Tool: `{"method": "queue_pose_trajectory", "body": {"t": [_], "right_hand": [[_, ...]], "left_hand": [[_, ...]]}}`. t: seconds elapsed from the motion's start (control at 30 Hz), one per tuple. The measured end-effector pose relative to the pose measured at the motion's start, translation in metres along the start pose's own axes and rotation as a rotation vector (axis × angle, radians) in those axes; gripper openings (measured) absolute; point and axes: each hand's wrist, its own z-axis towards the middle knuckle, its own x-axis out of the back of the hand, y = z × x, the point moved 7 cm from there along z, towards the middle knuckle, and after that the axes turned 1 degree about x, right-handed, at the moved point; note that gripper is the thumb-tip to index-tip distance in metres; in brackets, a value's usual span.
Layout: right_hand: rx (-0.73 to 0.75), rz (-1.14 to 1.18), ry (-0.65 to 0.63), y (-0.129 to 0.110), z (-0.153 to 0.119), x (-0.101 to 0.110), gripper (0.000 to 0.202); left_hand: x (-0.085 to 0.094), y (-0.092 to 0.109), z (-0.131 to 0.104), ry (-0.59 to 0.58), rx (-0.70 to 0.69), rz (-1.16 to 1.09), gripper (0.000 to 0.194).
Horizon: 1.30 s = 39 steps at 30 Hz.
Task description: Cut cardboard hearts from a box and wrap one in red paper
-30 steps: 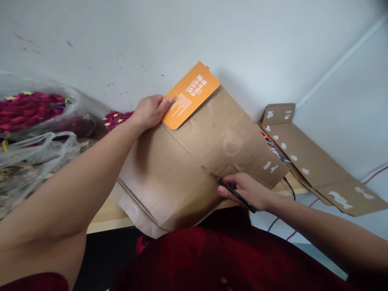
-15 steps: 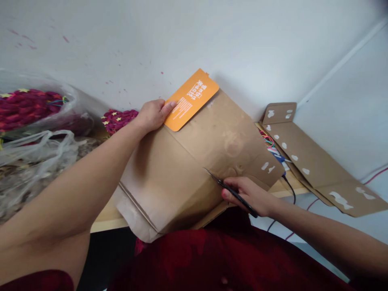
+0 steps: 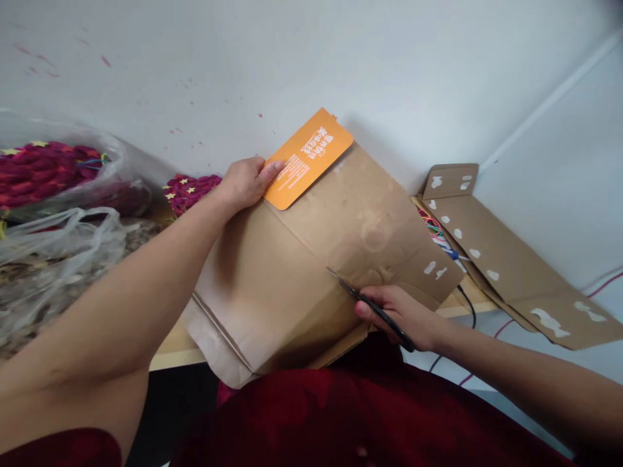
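A large brown cardboard sheet [image 3: 272, 272], creased and partly folded at its lower edge, leans tilted in front of me. My left hand [image 3: 246, 183] grips its upper left edge, with the thumb on an orange flap [image 3: 311, 155] that bears white print. In my right hand [image 3: 396, 318] is a pair of black-handled scissors [image 3: 377, 312], fingers closed round the handles. The scissors' blade tip lies against the middle of the cardboard, near a crease. Whether the blades are parted cannot be made out.
Another opened cardboard piece [image 3: 501, 259] with white torn patches rests at the right, beside coloured cords [image 3: 432, 224] and a black cable. On the left stand plastic bags [image 3: 53, 259], one with dark red braided yarn [image 3: 48, 172]. A white wall [image 3: 233, 58] rises behind.
Almost nothing differs. The cardboard's right corner and the scissors have shifted very slightly; both hands keep their hold.
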Motion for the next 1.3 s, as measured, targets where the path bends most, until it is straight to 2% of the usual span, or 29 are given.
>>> {"method": "queue_pose_trajectory", "body": {"t": [0.43, 0.63, 0.9, 1.1, 1.3], "right_hand": [[0.002, -0.029, -0.002, 0.005, 0.009, -0.003, 0.064], [-0.159, 0.078, -0.084, 0.013, 0.005, -0.004, 0.063], [-0.087, -0.065, -0.045, -0.011, 0.011, 0.011, 0.055], [-0.068, -0.115, -0.002, -0.025, 0.023, 0.012, 0.057], [-0.038, -0.106, -0.001, -0.025, 0.022, 0.008, 0.057]], "left_hand": [[0.006, -0.002, 0.001, 0.013, 0.029, -0.004, 0.062], [0.019, 0.004, -0.001, 0.049, 0.004, -0.024, 0.058], [0.024, 0.016, 0.000, 0.031, -0.020, -0.080, 0.054], [0.022, 0.011, 0.001, 0.026, 0.006, -0.053, 0.050], [0.021, 0.009, 0.001, 0.040, -0.020, -0.051, 0.052]]}}
